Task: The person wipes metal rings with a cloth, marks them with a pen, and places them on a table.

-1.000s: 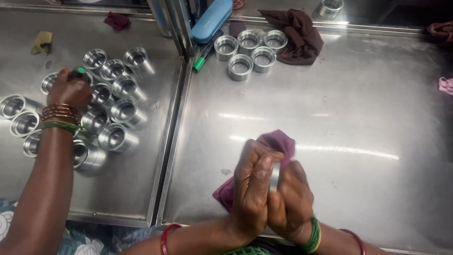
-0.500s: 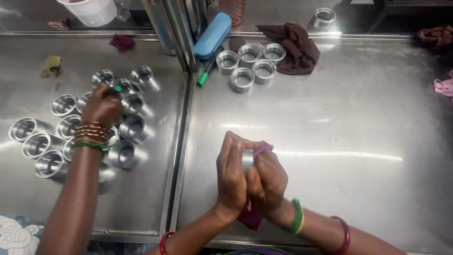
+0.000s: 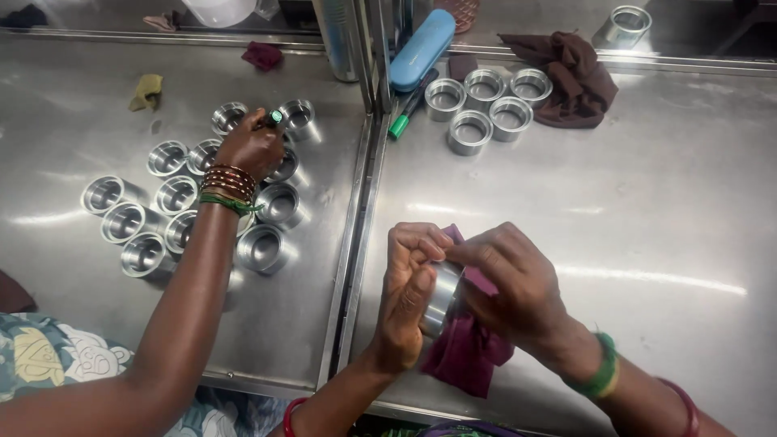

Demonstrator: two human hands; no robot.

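Both hands have drawn closer: left hand (image 3: 409, 295) cups the shiny round metal cup (image 3: 441, 295), right hand (image 3: 514, 287) pinches the maroon cloth (image 3: 465, 352) against it; rub firmly, evenly.

You are working at a steel table (image 3: 647, 210). Metal cups (image 3: 477, 105), a dark cloth (image 3: 579, 77), a green marker (image 3: 402, 121) and a blue case (image 3: 421, 36) are lying on it.

Head view: left hand (image 3: 409, 295) & right hand (image 3: 514, 287) grip metal ring (image 3: 441, 295) against maroon cloth (image 3: 465, 356); co-worker's hand (image 3: 252, 146) w/ green-tipped marker (image 3: 271, 119) over metal cups (image 3: 146, 218).
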